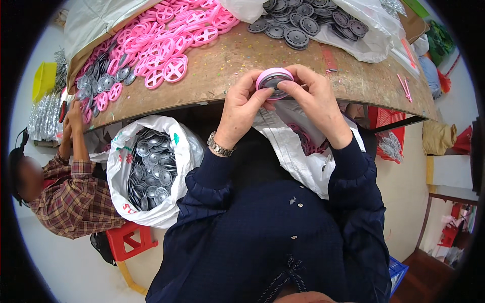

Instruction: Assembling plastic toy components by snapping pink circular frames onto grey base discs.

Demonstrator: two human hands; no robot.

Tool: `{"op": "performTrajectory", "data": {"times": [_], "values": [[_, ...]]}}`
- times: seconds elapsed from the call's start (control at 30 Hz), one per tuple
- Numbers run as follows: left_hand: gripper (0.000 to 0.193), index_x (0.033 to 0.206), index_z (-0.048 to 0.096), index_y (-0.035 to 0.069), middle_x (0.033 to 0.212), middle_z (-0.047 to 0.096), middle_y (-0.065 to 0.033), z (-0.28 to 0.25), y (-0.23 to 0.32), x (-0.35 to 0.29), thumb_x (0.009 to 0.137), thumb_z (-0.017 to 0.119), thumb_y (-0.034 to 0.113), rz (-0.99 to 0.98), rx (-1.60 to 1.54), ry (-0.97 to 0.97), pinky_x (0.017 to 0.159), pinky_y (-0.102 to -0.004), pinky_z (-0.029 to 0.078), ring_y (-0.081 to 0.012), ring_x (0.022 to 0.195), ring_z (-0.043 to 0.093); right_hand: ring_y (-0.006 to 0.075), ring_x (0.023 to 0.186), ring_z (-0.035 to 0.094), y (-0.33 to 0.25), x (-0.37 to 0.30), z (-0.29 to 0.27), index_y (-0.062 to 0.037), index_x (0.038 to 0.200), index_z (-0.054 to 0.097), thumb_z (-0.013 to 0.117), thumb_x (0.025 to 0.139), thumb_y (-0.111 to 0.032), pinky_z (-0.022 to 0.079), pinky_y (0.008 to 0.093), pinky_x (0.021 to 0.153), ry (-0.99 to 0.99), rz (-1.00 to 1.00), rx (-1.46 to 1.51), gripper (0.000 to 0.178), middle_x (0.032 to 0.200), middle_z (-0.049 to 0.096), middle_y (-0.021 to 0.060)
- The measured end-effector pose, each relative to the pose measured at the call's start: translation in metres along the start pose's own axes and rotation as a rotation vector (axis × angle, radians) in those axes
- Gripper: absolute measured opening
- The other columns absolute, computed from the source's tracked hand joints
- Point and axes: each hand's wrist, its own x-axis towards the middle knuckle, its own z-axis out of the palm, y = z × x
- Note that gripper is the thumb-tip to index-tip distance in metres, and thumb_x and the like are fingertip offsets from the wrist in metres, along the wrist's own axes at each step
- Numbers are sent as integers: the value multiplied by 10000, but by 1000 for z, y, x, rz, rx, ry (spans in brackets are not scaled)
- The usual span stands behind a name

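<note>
Above the near edge of the table, both my hands grip a pink plastic wheel with a dark grey disc [274,80] set inside its rim. My left hand [241,105] is closed on its left side, thumb pressing the disc's face. From the right, my right hand [314,98] pinches it too, its thumb also on the disc. Fingers hide part of the underside. Beyond, to the left, lies a heap of pink spoked wheels [175,69]. A pile of dark grey discs [296,38] rests on clear plastic at the far right.
A white sack [121,174] of grey discs stands left of my lap; another white sack [283,151] with pink parts lies against me. At the left, a co-worker [83,197] works at the table [217,83]. A red stool [132,241] and a red crate [391,134] flank me.
</note>
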Motion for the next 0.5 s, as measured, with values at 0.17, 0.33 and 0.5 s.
{"op": "performTrajectory", "data": {"times": [0.17, 0.33, 0.5], "values": [[216, 1197, 558, -11, 1056, 639, -69, 5, 5, -4, 1013, 530, 100, 44, 124, -27, 709, -260, 571, -127, 867, 647, 91, 766, 559, -7, -12, -1, 12, 1039, 674, 679, 880, -81, 452, 262, 693, 56, -115, -161, 184, 905, 646, 23], [174, 1068, 618, -5, 847, 624, -48, 17, 3, -9, 1004, 566, 148, 171, 287, 75, 566, -235, 503, -91, 667, 603, 100, 765, 563, -4, -20, 3, 21, 993, 671, 673, 872, -69, 453, 263, 694, 106, -214, -210, 150, 871, 641, 36], [190, 1108, 600, -5, 860, 623, -57, 19, 11, -6, 990, 580, 143, -23, 216, 59, 532, -248, 503, -92, 647, 598, 71, 847, 593, 5, -21, 7, 21, 982, 661, 642, 913, -73, 478, 243, 746, 61, 106, 140, 118, 904, 668, 14]]}}
